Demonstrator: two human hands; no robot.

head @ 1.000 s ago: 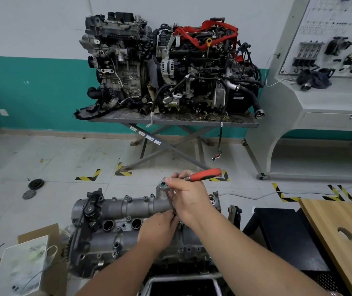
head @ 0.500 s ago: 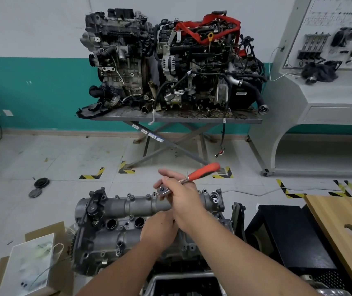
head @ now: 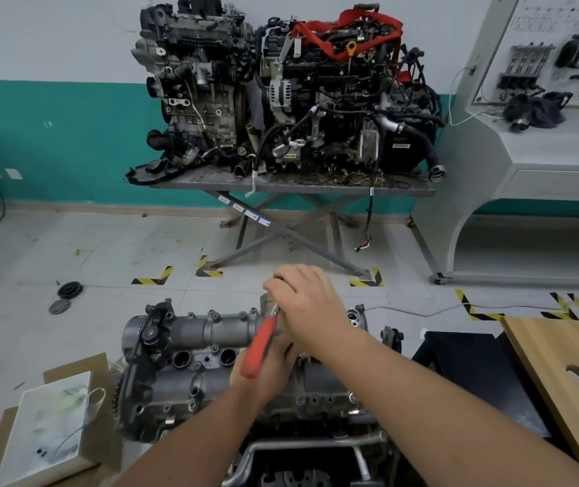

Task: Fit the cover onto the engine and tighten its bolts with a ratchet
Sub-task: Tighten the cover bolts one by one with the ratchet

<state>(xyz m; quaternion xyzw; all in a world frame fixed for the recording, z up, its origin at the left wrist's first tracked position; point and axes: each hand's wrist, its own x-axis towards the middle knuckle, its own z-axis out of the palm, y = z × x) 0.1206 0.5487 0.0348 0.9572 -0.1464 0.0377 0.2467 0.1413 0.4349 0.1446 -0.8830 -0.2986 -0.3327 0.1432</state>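
The ratchet has swung round since half a second ago: its red handle, which then pointed up and away to the right of the cover, now slants down toward the person across the cover's middle, its free end over the left hand. The right hand is closed over the ratchet's head end at the far edge of the cover; a second ago it sat there with the handle level and pointing right. The left hand rests on the cover just nearer than the right, its fingers hidden under the handle and the right wrist, so whether they grip anything cannot be told. The grey cover lies on top of the engine, which stands at the bottom centre. Left of the engine are a white box on cardboard and two dark discs on the tiled floor; right of it stands a wooden table with a hole in its top. Beyond the engine a metal stand against the green and white wall carries two more engines, and a grey training console stands to the right of that.
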